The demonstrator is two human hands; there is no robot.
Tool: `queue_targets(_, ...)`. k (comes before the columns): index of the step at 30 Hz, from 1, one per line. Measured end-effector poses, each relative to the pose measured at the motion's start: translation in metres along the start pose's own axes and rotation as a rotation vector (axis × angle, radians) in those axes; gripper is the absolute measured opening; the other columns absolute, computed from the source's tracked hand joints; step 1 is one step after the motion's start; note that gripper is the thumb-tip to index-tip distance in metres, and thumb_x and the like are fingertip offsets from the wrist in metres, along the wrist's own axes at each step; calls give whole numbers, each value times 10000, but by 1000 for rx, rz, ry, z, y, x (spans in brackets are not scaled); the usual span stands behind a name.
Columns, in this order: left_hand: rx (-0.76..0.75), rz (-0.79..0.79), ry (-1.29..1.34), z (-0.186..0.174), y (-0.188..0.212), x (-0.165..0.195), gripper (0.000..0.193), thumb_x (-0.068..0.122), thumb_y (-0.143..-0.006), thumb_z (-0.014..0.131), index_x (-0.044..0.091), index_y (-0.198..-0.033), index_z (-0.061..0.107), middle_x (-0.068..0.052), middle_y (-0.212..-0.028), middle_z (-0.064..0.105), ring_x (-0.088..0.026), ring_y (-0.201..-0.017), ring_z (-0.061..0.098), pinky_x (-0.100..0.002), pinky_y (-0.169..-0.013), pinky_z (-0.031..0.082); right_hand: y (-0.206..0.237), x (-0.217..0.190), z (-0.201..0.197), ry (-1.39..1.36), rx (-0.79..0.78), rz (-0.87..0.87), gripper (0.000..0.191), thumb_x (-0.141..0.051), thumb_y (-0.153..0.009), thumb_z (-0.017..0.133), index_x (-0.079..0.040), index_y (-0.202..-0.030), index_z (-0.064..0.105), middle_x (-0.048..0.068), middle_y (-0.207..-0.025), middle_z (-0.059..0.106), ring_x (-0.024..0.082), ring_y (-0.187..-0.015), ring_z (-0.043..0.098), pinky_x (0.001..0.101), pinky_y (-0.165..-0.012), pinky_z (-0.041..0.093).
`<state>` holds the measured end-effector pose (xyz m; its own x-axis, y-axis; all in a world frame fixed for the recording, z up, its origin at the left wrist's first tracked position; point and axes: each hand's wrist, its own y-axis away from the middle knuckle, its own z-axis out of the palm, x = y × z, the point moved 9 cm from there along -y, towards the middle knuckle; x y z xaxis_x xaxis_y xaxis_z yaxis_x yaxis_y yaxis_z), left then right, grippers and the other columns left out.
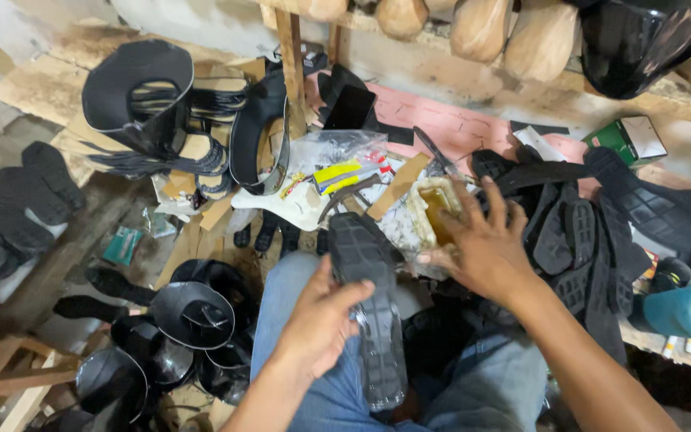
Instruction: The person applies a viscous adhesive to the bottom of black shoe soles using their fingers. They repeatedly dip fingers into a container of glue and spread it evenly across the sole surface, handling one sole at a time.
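Sole (pixel 368 308), black and ribbed, is taken as the landmark: it is seen lying over the lap, its long axis running from the knees away toward the table (pixel 457 120), the far end slightly to the left of the near end. The left hand (pixel 319 320) is placed against the sole's left edge, about its middle, with the thumb laid across the top and the fingers curled underneath, so the sole is held in a closed grip. The right hand (pixel 473 240) is found beyond and to the right of the sole's far end, fingers spread and half bent over a small yellowish container (pixel 435 210); whether anything is pinched between its fingertips cannot be told. The container is set just beside the sole's far end, on the right, so the right hand is the nearer to it, while the left is the nearer to the sole. Further right of the sole, a heap of black soles (pixel 585 248) is piled; to its left, glossy black heel pieces (pixel 193 316) are scattered on the floor.
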<state>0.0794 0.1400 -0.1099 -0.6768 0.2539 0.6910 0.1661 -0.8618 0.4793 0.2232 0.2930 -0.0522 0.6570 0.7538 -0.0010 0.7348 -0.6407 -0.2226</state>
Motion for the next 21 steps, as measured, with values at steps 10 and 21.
queue_targets(10, -186, 117, -226, 5, -3, 20, 815, -45, -833, 634, 173, -1570, 362, -21, -1141, 694, -82, -919, 631, -195, -650, 474, 0, 31, -2, -191, -73, 186, 383, -458, -1035, 491, -250, -1018, 812, -56, -1510, 573, 362, -1540, 268, 626, -1202, 215)
queue_targets(21, -415, 113, -131, 51, -24, 13, 988, -78, -846, 599, 215, -1690, 177, -71, -1169, 635, -91, -846, 594, -209, -611, 482, 19, -40, -62, -5, 41, -105, 877, 73, -653, 588, -457, -1350, 648, 42, -1600, 326, 417, -1380, 324, 571, -1069, 235)
